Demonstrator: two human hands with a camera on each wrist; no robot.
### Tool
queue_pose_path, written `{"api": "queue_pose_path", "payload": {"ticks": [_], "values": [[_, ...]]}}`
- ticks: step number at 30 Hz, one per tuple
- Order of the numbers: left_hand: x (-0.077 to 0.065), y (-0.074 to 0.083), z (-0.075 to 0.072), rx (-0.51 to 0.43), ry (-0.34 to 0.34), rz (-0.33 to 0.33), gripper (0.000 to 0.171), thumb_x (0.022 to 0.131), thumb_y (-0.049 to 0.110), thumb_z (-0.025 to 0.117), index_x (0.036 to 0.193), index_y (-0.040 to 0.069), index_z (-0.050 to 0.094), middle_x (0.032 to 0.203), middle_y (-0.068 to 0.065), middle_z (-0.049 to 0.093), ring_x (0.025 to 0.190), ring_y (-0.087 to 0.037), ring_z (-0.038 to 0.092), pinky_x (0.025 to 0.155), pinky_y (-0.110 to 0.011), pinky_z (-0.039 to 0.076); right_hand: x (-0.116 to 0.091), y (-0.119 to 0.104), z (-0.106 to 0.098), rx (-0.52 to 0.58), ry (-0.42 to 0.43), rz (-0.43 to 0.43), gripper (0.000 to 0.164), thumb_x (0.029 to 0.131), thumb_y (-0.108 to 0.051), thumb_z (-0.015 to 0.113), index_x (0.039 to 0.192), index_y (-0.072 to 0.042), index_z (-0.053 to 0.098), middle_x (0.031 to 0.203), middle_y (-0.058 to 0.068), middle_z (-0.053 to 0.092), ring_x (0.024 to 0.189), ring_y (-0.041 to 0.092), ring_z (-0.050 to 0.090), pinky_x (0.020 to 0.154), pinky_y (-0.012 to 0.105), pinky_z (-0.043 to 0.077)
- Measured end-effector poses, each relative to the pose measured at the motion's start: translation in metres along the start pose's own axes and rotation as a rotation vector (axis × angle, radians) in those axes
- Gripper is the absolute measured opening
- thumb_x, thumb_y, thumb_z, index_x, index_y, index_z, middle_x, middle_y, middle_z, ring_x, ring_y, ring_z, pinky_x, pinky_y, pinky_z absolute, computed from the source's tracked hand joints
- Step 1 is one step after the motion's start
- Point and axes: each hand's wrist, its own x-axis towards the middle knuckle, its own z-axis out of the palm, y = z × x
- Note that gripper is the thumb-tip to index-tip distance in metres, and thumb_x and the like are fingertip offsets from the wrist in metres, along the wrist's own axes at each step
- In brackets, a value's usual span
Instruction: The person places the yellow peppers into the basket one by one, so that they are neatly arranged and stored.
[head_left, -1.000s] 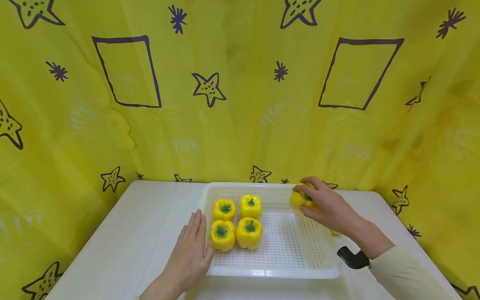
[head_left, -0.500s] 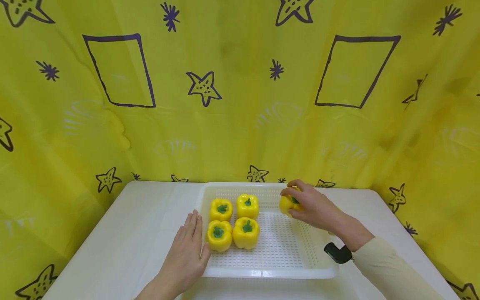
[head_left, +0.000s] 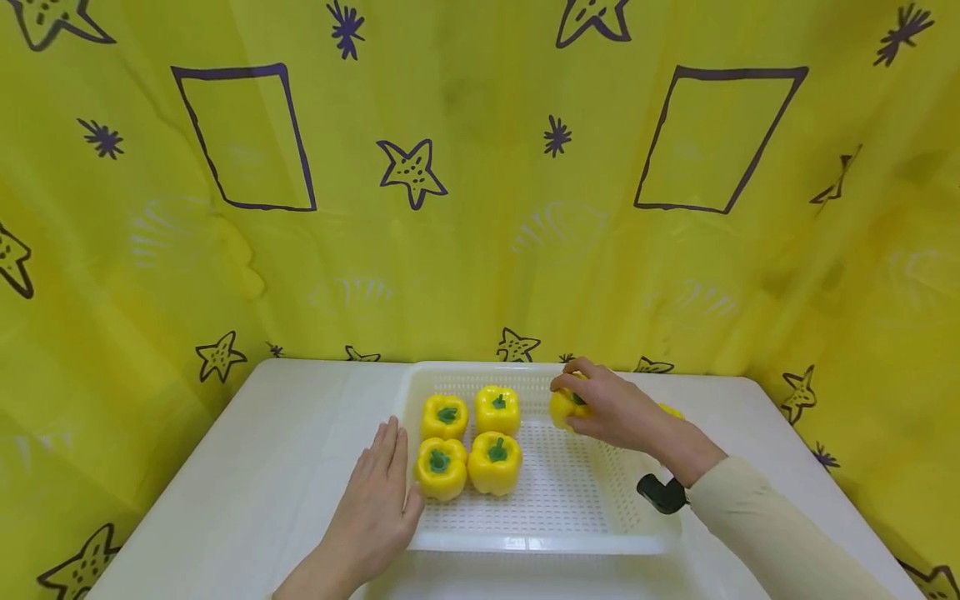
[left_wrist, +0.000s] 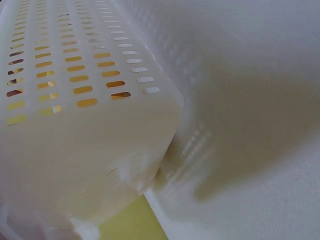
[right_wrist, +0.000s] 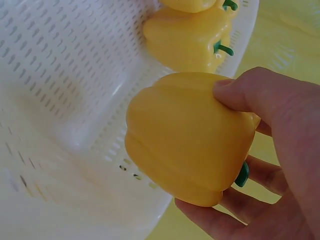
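In the head view, my right hand (head_left: 611,408) grips a yellow bell pepper (head_left: 563,408) over the back right part of a white perforated basket (head_left: 562,492). The right wrist view shows this pepper (right_wrist: 187,137) lying on its side, thumb on one face and fingers on the other, its green stem toward the palm. Several more yellow bell peppers (head_left: 495,464) stand stem up in the basket's left half. My left hand (head_left: 371,496) lies with straight fingers along the basket's left rim. From the left wrist, only the basket's outer wall (left_wrist: 90,145) shows, with yellow through its slots.
Another yellow item (head_left: 671,411) shows just outside the basket's right side, mostly hidden behind my right wrist. A white table (head_left: 247,467) carries the basket. A yellow curtain (head_left: 480,250) with drawn starfish hangs close behind and on both sides.
My right hand has carried the pepper left and slightly lower, from over the right back corner to farther inside the basket. The left hand stays at the left rim.
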Motion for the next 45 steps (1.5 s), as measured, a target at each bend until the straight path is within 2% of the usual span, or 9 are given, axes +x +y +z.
{"api": "queue_pose_path", "payload": {"ticks": [4, 14, 20, 28, 37, 45], "values": [[0.000, 0.001, 0.001, 0.003, 0.010, 0.012, 0.068, 0.097, 0.027, 0.049, 0.151, -0.009, 0.029, 0.164, -0.023, 0.017, 0.152, -0.038, 0.018, 0.119, -0.058, 0.025, 0.002, 0.001, 0.002, 0.006, -0.014, -0.009, 0.035, 0.083, -0.008, 0.071, 0.116, -0.016, 0.067, 0.125, 0.014, 0.056, 0.094, 0.024, 0.057, 0.079, 0.037, 0.057], [0.002, 0.002, 0.000, 0.008, -0.027, -0.012, 0.069, 0.098, 0.028, 0.047, 0.152, -0.009, 0.026, 0.165, -0.022, 0.013, 0.153, -0.038, 0.016, 0.120, -0.058, 0.023, 0.009, 0.002, 0.004, 0.011, -0.056, 0.001, 0.036, 0.082, -0.008, 0.072, 0.117, -0.014, 0.067, 0.123, 0.014, 0.056, 0.091, 0.021, 0.055, 0.078, 0.032, 0.055], [0.001, 0.001, -0.001, 0.004, -0.027, -0.010, 0.069, 0.098, 0.028, 0.048, 0.152, -0.009, 0.026, 0.165, -0.023, 0.013, 0.153, -0.039, 0.016, 0.120, -0.058, 0.023, 0.013, 0.002, 0.009, 0.010, -0.076, -0.002, 0.036, 0.082, -0.007, 0.071, 0.117, -0.015, 0.066, 0.119, 0.011, 0.056, 0.091, 0.020, 0.053, 0.076, 0.030, 0.052], [0.001, 0.001, -0.001, 0.003, -0.023, -0.010, 0.069, 0.098, 0.027, 0.049, 0.152, -0.009, 0.027, 0.165, -0.022, 0.013, 0.153, -0.038, 0.016, 0.120, -0.058, 0.023, 0.017, 0.003, 0.011, 0.020, -0.099, -0.002, 0.037, 0.082, -0.006, 0.071, 0.118, -0.014, 0.066, 0.119, 0.015, 0.057, 0.089, 0.021, 0.053, 0.077, 0.032, 0.053], [0.002, 0.003, -0.001, -0.002, -0.006, 0.004, 0.069, 0.097, 0.027, 0.050, 0.152, -0.008, 0.028, 0.165, -0.022, 0.015, 0.153, -0.037, 0.016, 0.120, -0.058, 0.024, 0.022, 0.002, 0.017, 0.032, -0.110, -0.023, 0.038, 0.082, -0.005, 0.070, 0.119, -0.009, 0.065, 0.113, 0.014, 0.058, 0.084, 0.018, 0.052, 0.072, 0.028, 0.048], [0.001, 0.001, 0.000, -0.007, -0.015, -0.006, 0.069, 0.098, 0.028, 0.048, 0.152, -0.008, 0.026, 0.165, -0.021, 0.013, 0.153, -0.037, 0.015, 0.121, -0.057, 0.022, 0.027, -0.002, 0.022, 0.037, -0.135, 0.023, 0.046, 0.082, -0.008, 0.070, 0.127, -0.006, 0.059, 0.114, 0.013, 0.058, 0.088, 0.020, 0.053, 0.077, 0.032, 0.050]]}}
